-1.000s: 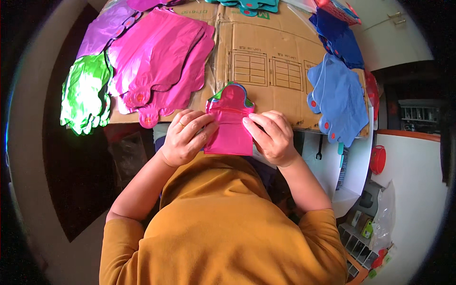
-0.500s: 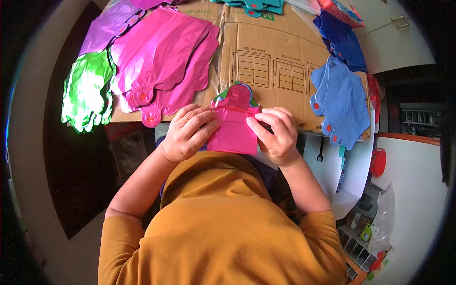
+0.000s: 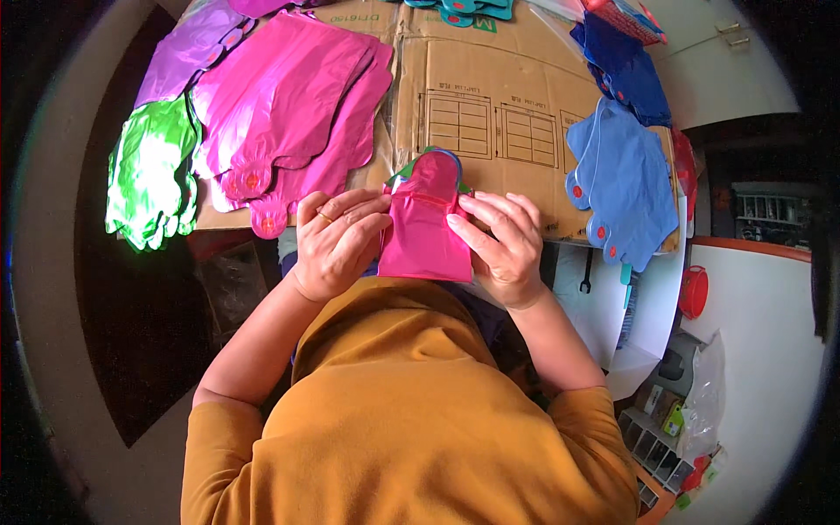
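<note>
A flat, glossy pink foil piece (image 3: pixel 426 249) lies folded between my hands at the near edge of the cardboard. Its rounded tab points away from me, with green and blue layers showing behind it. My left hand (image 3: pixel 339 243) has its fingers closed at the piece's left edge. At the right edge, my right hand (image 3: pixel 506 245) pinches the foil between thumb and fingers. Larger pink foil sheets (image 3: pixel 280 96), with rounded tabs bearing red dots, are stacked to the left. Farther right lie light blue foil pieces (image 3: pixel 630 184) of a similar shape.
Flattened cardboard (image 3: pixel 481 70) covers the table. Shiny green foil pieces (image 3: pixel 149 175) and purple ones (image 3: pixel 188 48) lie at the left, dark blue ones (image 3: pixel 626 70) at the far right, teal ones (image 3: pixel 468 9) at the back. A white box (image 3: pixel 643 341) stands below the right edge.
Both hands remain at the pink piece's sides, with small finger shifts. The foil's upper part looks smoother and a little more spread. The whole view has shifted slightly.
</note>
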`<state>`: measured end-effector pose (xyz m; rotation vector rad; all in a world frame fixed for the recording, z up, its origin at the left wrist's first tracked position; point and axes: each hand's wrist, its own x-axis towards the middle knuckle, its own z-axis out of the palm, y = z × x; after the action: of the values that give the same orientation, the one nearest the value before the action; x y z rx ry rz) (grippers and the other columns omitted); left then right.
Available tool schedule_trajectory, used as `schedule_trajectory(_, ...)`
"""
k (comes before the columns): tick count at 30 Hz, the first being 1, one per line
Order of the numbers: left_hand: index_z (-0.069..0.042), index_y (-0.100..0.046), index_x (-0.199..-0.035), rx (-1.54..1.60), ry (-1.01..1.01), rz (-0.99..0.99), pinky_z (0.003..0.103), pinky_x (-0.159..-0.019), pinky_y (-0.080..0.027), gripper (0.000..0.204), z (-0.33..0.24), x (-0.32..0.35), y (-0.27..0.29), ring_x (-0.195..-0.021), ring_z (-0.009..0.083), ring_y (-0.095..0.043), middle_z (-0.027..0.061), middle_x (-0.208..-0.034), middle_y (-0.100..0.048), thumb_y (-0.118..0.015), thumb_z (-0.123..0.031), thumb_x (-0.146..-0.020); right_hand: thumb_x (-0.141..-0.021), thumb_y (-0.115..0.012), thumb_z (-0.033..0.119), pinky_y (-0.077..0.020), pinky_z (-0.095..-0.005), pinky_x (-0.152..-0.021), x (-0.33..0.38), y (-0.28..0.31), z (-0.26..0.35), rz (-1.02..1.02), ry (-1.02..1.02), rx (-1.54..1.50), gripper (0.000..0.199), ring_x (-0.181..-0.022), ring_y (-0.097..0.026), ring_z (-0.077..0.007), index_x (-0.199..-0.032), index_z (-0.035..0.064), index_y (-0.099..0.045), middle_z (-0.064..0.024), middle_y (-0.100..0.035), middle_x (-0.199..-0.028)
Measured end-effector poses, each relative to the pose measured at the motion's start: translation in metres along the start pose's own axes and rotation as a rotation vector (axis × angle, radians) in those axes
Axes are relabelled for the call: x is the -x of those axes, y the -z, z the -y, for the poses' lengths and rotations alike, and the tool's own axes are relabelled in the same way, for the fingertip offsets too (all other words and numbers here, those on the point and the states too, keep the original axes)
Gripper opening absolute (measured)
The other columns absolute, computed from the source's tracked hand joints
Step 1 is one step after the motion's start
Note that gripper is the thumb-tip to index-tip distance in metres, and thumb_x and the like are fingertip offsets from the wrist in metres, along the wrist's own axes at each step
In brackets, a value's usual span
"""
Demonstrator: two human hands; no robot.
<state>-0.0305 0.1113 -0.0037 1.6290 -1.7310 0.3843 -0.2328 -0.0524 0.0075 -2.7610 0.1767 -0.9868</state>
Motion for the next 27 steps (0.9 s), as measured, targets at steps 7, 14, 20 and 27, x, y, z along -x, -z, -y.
schedule_trajectory(7,-0.011,-0.065,-0.102,-0.039,0.022,0.018,0.039,-0.089,-0.04,0.026,0.0,0.0,0.005,-0.106,0.0242,-0.065,0.0029,-0.109,-0.071,-0.074,-0.012,-0.077,-0.08,-0.072,0.009,-0.0518,-0.0424,-0.089,0.006,-0.008,-0.004,-0.093,0.027,-0.091,0.029,-0.103,-0.066,-0.0276,-0.108,0.0115,-0.073,-0.0087,-0.067,-0.106)
schedule_trajectory(14,-0.014,-0.066,-0.099,-0.012,-0.003,-0.074,0.038,-0.087,-0.038,0.028,0.001,-0.001,-0.001,-0.1,0.0189,-0.066,-0.0004,-0.1,-0.07,-0.077,-0.013,-0.073,-0.08,-0.074,0.011,-0.0541,-0.0409,-0.085,0.005,-0.01,-0.003,-0.149,0.03,-0.094,0.027,-0.1,-0.069,-0.0284,-0.106,0.0074,-0.073,-0.0097,-0.068,-0.101)
schedule_trajectory(20,-0.014,-0.066,-0.096,-0.081,0.055,-0.105,0.039,-0.086,-0.036,0.023,-0.005,-0.005,0.002,-0.095,0.0204,-0.066,-0.0021,-0.094,-0.071,-0.075,-0.017,-0.076,-0.079,-0.073,0.012,-0.0549,-0.0406,-0.083,0.004,-0.012,-0.002,-0.21,-0.016,-0.151,0.024,-0.094,-0.071,-0.0291,-0.102,0.0052,-0.074,-0.0113,-0.07,-0.098)
schedule_trajectory(27,-0.013,-0.069,-0.098,0.016,-0.051,-0.138,0.037,-0.083,-0.036,0.022,0.001,-0.005,-0.004,-0.093,0.0192,-0.066,-0.0005,-0.094,-0.071,-0.073,-0.016,-0.076,-0.08,-0.072,0.009,-0.0567,-0.0396,-0.083,0.009,-0.016,-0.003,-0.215,-0.051,-0.18,0.025,-0.092,-0.07,-0.0307,-0.104,0.005,-0.074,-0.0106,-0.07,-0.1)
